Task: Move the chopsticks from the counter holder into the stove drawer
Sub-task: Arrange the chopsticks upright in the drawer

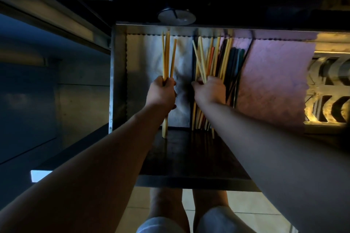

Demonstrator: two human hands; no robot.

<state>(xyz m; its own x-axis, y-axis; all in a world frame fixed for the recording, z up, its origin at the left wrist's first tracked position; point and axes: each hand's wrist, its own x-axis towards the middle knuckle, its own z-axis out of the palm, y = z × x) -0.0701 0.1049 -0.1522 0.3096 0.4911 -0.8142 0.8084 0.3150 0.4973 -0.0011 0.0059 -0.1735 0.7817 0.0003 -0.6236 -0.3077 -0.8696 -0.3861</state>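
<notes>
Head view: looks down both bare forearms into an open metal drawer (117,81), in dim light.
Drawer layout: a wide left compartment lined with a white liner (145,58), a narrow middle compartment, and a right compartment under a pink liner (274,81).
Left hand (162,91): fingers curled round the left bundle (166,56), a few pale wooden chopsticks.
Left bundle position: over the white liner in the left compartment, with the far ends pointing away from the person and the near ends sticking out below the hand past the drawer's front edge.
Right hand (209,91): reaches into the middle compartment, fingers closed on the right bundle (200,62), several pale chopsticks that slant up and to the left.
Chopstick pile (227,56): lies lengthwise in the middle compartment under and just beside the right hand; pale, orange, dark and greenish sticks are mixed, some crossing.
Hands relative to each other: side by side, near but apart, with the divider (193,66) between them.
Below the drawer: the person's knees (164,204) and a tiled floor (246,219).
</notes>
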